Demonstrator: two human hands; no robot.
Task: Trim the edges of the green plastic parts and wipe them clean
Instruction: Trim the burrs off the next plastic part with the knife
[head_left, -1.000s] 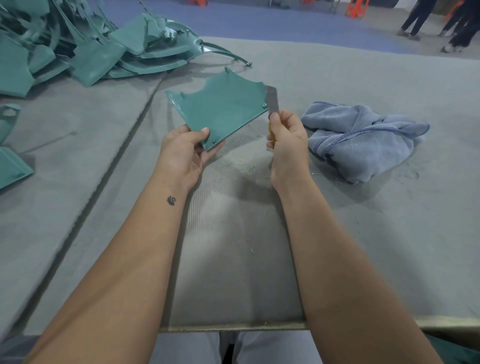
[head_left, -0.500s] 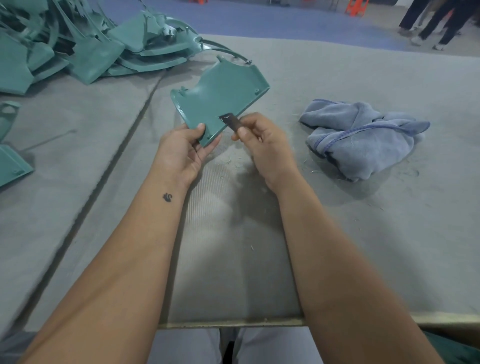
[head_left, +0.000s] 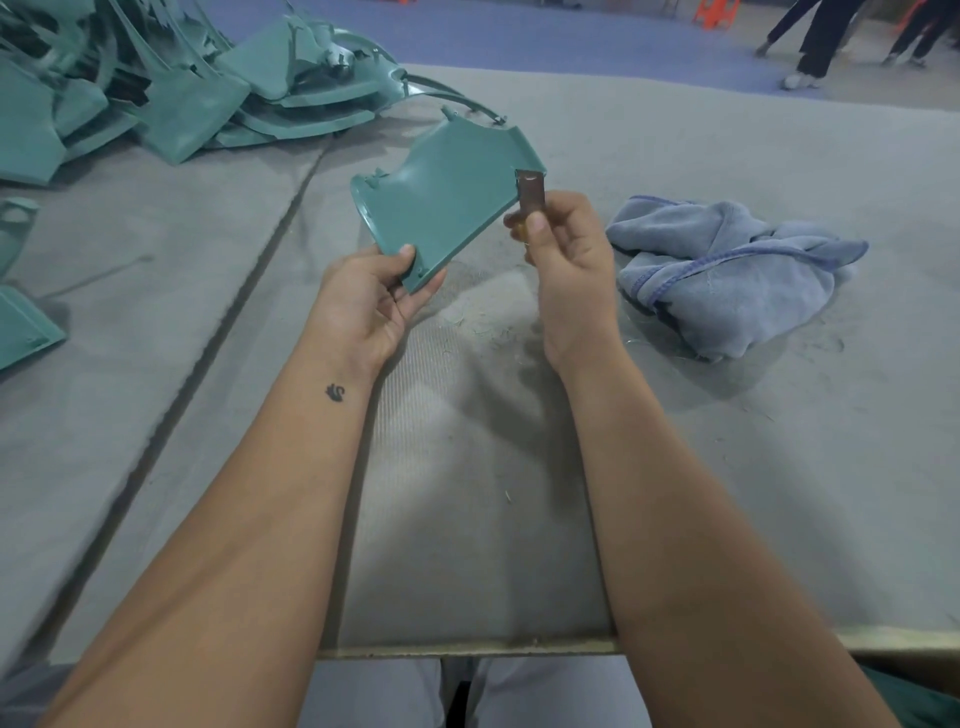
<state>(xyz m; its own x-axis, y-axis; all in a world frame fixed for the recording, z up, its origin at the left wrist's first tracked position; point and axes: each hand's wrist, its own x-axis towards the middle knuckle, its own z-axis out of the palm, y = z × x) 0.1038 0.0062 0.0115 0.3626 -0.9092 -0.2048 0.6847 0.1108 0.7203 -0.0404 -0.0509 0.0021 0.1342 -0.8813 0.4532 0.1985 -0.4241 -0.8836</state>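
Part: one green part (head_left: 441, 195) in my left hand (head_left: 363, 306), held up above the table, tilted, its far corner pointing away from me.
Left hand: thumb on top of the near corner, fingers curled under it, a firm pinch.
Right hand: my right hand (head_left: 563, 260) pinches one small blade (head_left: 532, 191) between thumb and fingers, blade upright, its top touching the part's right edge near the far corner.
Count: one part in hand, one blade, one cloth (head_left: 727, 270), two hands; a pile (head_left: 156, 88) of green parts at far left, too tangled to count; two more pieces (head_left: 21, 327) at the left edge.
Change: half a second ago the blade lay low against the part's near edge, close to my left thumb; now it stands at the far end of the right edge, and the part is tipped more upright.
Cloth: blue, crumpled, lying on the table just right of my right hand, apart from it.
Surface: grey felt-covered table (head_left: 727, 493), a dark seam running down its left side, fine shavings scattered under my hands.
Room: blue floor beyond the table; legs of people standing at far right.
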